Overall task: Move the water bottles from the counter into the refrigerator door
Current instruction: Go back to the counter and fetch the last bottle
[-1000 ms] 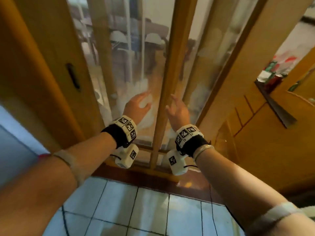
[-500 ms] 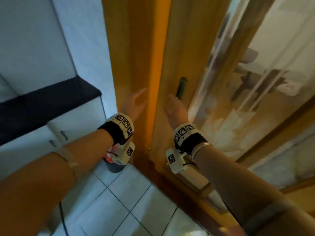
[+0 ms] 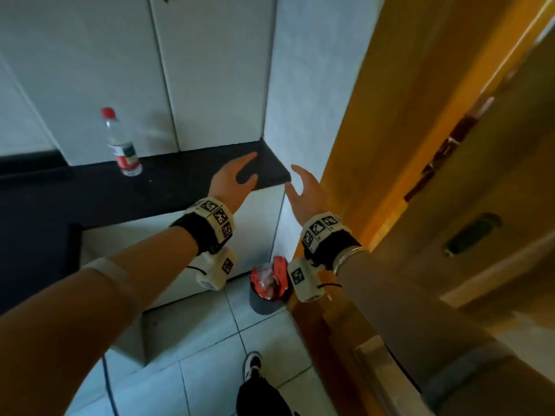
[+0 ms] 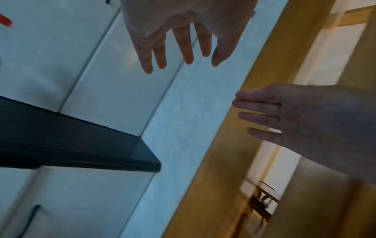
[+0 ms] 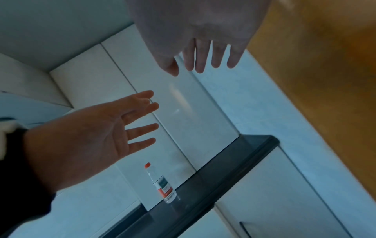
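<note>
A clear water bottle (image 3: pixel 121 145) with a red cap and a red-and-white label stands upright on the black counter (image 3: pixel 168 181), left of both hands; it also shows in the right wrist view as the bottle (image 5: pixel 161 185). My left hand (image 3: pixel 237 177) hovers over the counter's right end, fingers straight and spread, holding nothing. My right hand (image 3: pixel 303 187) hangs just past the counter's corner, fingers relaxed and empty. The left hand (image 4: pixel 179 53) and the right hand (image 5: pixel 205 62) look empty in their wrist views too. No refrigerator is in view.
White cabinet doors (image 3: pixel 195 70) rise behind the counter, and a white tiled wall (image 3: pixel 312 85) meets it on the right. A wooden door frame (image 3: pixel 390 130) and a door with a dark handle (image 3: pixel 471 235) fill the right side. A grey bin (image 3: pixel 267 292) with red wrappers stands on the tiled floor.
The view has swung left from the glass-panelled wooden door to the counter, bringing the bottle into sight. Both hands stay open and empty, held out in front.
</note>
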A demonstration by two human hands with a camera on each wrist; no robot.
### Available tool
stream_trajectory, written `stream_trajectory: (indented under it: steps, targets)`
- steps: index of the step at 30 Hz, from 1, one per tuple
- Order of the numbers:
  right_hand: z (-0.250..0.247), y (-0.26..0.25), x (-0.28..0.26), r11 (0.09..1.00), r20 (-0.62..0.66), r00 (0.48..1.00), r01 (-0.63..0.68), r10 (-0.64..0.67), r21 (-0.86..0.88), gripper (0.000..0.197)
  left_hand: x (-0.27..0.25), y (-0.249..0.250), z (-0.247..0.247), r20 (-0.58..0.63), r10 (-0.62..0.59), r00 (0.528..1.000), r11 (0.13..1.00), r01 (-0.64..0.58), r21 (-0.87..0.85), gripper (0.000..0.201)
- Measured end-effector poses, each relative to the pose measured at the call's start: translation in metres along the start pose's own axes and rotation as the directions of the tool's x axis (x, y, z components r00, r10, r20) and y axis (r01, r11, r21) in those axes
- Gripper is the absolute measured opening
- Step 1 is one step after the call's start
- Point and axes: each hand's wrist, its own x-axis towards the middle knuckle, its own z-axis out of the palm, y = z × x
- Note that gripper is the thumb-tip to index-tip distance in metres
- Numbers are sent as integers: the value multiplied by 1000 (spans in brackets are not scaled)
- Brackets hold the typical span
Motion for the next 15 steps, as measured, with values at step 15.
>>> stream_trajectory:
  steps: [15]
  targets:
    - [161,-84,191,950,186,933,288,-307,122,43,135,-114,-121,-301,-126,945,977,170,127,48]
